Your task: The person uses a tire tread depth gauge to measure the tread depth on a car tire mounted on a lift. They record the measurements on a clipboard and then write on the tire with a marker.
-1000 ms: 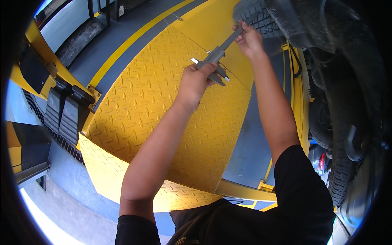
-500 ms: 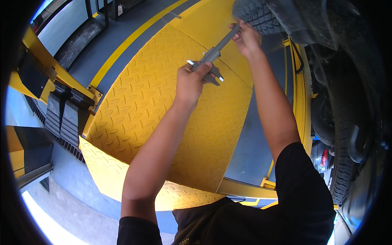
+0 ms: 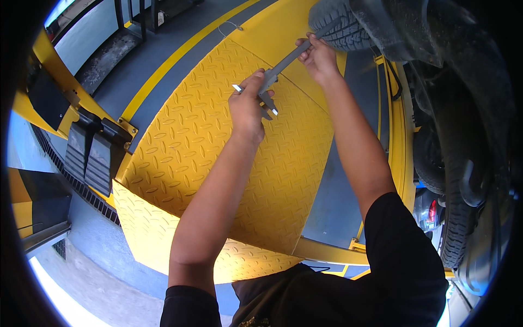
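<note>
A grey metal vernier caliper point(image 3: 285, 62) is held at a slant over the yellow plates, its jaws toward the lower left. My left hand point(image 3: 246, 110) is closed round the jaw end, with the thumb on the slider. Bright jaw tips stick out on both sides of that hand. My right hand point(image 3: 322, 61) pinches the beam nearer its far end. Past those fingers the beam's end overlaps the tread of a black tyre point(image 3: 348, 41) in view; whether it touches cannot be seen.
Beneath my hands lies a yellow diamond-patterned metal plate point(image 3: 185, 131), with a smooth yellow panel point(image 3: 267, 24) beyond. Yellow lift arms with black pads point(image 3: 90, 147) stand at left. Along the right are a vehicle's dark underside and another tyre point(image 3: 456, 218). A blue-grey floor point(image 3: 327, 212) shows between.
Both hands and the caliper have shifted left. More of the beam's far end now sticks out past my right fingers, and my left hand covers more of the slider.
</note>
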A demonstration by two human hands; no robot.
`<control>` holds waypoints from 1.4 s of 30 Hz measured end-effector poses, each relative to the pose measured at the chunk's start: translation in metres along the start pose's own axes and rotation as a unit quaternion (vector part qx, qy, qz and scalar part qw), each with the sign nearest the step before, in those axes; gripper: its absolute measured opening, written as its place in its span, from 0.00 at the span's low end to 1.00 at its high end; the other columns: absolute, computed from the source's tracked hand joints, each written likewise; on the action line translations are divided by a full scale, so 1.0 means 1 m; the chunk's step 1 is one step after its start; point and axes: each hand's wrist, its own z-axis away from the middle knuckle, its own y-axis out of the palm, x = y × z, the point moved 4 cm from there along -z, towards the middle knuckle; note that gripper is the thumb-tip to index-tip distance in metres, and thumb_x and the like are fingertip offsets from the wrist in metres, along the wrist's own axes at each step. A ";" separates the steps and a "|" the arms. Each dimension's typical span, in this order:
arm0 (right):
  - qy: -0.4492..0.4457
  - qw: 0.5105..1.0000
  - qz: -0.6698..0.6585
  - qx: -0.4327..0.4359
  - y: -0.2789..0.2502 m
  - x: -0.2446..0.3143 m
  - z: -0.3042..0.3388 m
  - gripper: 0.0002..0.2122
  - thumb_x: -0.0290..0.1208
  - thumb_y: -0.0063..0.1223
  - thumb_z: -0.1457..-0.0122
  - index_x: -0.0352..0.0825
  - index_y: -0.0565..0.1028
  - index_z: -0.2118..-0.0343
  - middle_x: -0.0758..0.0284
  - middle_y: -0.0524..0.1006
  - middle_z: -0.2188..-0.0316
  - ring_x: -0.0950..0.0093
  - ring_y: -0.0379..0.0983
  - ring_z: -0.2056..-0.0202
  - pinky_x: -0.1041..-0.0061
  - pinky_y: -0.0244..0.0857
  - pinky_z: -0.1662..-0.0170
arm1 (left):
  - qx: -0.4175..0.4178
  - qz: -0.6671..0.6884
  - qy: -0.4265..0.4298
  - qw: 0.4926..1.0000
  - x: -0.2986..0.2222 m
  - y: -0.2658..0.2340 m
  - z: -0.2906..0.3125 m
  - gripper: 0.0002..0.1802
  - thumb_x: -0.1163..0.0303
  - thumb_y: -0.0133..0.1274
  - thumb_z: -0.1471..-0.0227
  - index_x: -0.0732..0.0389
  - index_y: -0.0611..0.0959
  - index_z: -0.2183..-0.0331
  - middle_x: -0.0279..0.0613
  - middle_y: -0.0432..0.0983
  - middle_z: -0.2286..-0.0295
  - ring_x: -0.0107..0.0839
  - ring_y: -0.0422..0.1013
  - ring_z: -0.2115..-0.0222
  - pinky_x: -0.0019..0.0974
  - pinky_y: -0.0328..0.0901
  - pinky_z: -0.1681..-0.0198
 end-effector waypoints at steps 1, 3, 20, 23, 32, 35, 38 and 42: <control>-0.002 1.000 -0.003 0.001 0.003 -0.001 0.003 0.06 0.30 0.37 0.28 0.35 0.66 0.58 0.59 0.76 0.69 0.78 0.62 0.77 0.78 0.60 0.71 | -0.014 -0.003 0.012 1.000 -0.002 -0.001 0.000 0.19 0.60 0.55 0.42 0.65 0.80 0.56 0.40 0.80 0.63 0.29 0.72 0.68 0.33 0.67 0.64; -0.009 1.000 -0.008 0.003 0.008 -0.001 0.008 0.06 0.30 0.36 0.28 0.35 0.66 0.58 0.59 0.76 0.69 0.78 0.63 0.77 0.78 0.60 0.71 | -0.034 0.003 0.028 0.999 -0.005 -0.003 -0.001 0.18 0.61 0.55 0.42 0.66 0.80 0.57 0.41 0.80 0.64 0.29 0.72 0.69 0.33 0.66 0.64; -0.026 1.000 -0.007 0.001 0.006 0.008 0.003 0.07 0.30 0.36 0.28 0.35 0.66 0.59 0.59 0.77 0.69 0.79 0.62 0.77 0.79 0.60 0.71 | 0.011 -0.019 0.012 1.000 0.000 -0.002 -0.004 0.14 0.68 0.57 0.45 0.68 0.77 0.61 0.45 0.78 0.67 0.31 0.75 0.67 0.36 0.68 0.62; -0.038 0.999 0.005 0.007 -0.001 0.011 -0.004 0.07 0.30 0.36 0.28 0.34 0.67 0.58 0.60 0.77 0.69 0.79 0.62 0.78 0.79 0.60 0.71 | 0.022 -0.044 0.014 0.999 0.004 -0.001 -0.002 0.14 0.69 0.57 0.45 0.69 0.77 0.61 0.45 0.78 0.68 0.31 0.74 0.68 0.37 0.68 0.61; -0.019 1.000 -0.009 -0.003 -0.014 0.012 -0.021 0.10 0.30 0.37 0.28 0.31 0.67 0.53 0.60 0.77 0.69 0.80 0.62 0.78 0.79 0.60 0.71 | 0.038 -0.007 0.023 0.999 0.003 0.010 0.004 0.14 0.74 0.54 0.43 0.75 0.80 0.59 0.42 0.77 0.72 0.29 0.72 0.70 0.37 0.70 0.55; -0.020 1.000 -0.008 -0.007 -0.016 0.012 -0.024 0.10 0.30 0.37 0.28 0.30 0.66 0.51 0.60 0.77 0.69 0.80 0.62 0.79 0.79 0.61 0.72 | 0.033 -0.037 0.035 0.998 0.001 0.009 0.004 0.15 0.74 0.55 0.43 0.76 0.79 0.58 0.42 0.77 0.72 0.29 0.73 0.70 0.37 0.71 0.54; -0.026 1.000 -0.005 0.008 -0.016 0.011 -0.025 0.10 0.30 0.37 0.28 0.30 0.66 0.52 0.59 0.78 0.69 0.80 0.61 0.79 0.79 0.61 0.71 | 0.036 -0.025 0.040 0.998 0.000 0.008 0.002 0.15 0.73 0.55 0.43 0.76 0.79 0.58 0.42 0.76 0.72 0.29 0.73 0.70 0.37 0.71 0.54; -0.023 1.000 0.008 0.006 -0.015 0.009 -0.026 0.10 0.30 0.38 0.29 0.31 0.67 0.52 0.58 0.78 0.68 0.79 0.62 0.79 0.78 0.61 0.71 | 0.034 -0.021 0.043 0.998 0.002 0.005 -0.004 0.14 0.73 0.56 0.43 0.76 0.80 0.59 0.42 0.77 0.72 0.29 0.73 0.70 0.36 0.71 0.55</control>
